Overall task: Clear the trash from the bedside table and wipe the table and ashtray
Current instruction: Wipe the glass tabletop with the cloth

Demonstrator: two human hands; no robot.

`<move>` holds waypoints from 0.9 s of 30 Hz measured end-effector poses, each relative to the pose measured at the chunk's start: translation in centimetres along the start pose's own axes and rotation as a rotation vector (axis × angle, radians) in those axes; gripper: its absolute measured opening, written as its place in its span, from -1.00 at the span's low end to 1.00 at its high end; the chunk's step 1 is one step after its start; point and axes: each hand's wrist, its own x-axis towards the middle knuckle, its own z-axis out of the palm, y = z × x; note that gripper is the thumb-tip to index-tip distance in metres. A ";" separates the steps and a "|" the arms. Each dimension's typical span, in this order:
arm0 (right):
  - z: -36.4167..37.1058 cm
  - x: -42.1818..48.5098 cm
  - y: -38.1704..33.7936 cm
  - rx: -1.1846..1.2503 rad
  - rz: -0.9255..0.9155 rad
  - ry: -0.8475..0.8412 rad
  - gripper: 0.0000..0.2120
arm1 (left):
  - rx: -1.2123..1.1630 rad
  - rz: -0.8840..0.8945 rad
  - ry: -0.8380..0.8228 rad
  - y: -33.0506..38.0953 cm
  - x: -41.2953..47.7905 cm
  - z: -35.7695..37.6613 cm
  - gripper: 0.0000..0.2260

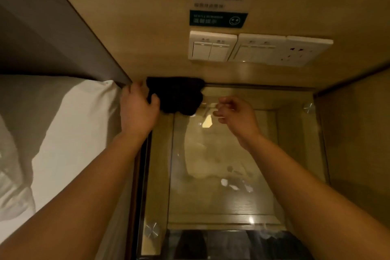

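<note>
The bedside table (299, 154) has a glass top over a wooden frame. A black cloth (177, 95) lies bunched at its far left corner, against the wooden wall panel. My left hand (138, 105) grips the cloth's left edge, thumb on top of it. Over the far middle of the glass hovers my right hand (234, 114), its fingers curled loosely with nothing visible in them. Smears and reflections show on the glass. No ashtray or trash is in view.
A bed with white linen (63, 133) runs along the left side of the table. Light switches (211, 47) and a power socket (295, 53) sit on the wooden wall panel behind, under a printed notice (218, 19). A wooden side panel (354, 133) borders the table's right edge.
</note>
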 end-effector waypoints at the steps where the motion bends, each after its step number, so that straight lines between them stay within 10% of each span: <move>1: -1.1 -0.5 0.8 -0.097 -0.072 0.005 -0.87 | 0.046 0.127 0.062 0.2 -0.5 0.0 -0.60; 9: -7.2 -2.8 6.8 -1.101 -0.575 -0.274 -0.25 | 0.579 0.988 -0.505 1.6 3.5 1.3 -0.41; 14: -7.5 -1.1 8.0 -1.312 -0.602 -0.332 0.06 | 0.694 1.078 -0.501 0.1 5.9 2.7 -0.38; 27: -7.3 -0.6 9.3 -1.375 -0.714 -0.229 0.08 | 0.575 0.999 -0.460 -1.4 4.4 4.6 -0.45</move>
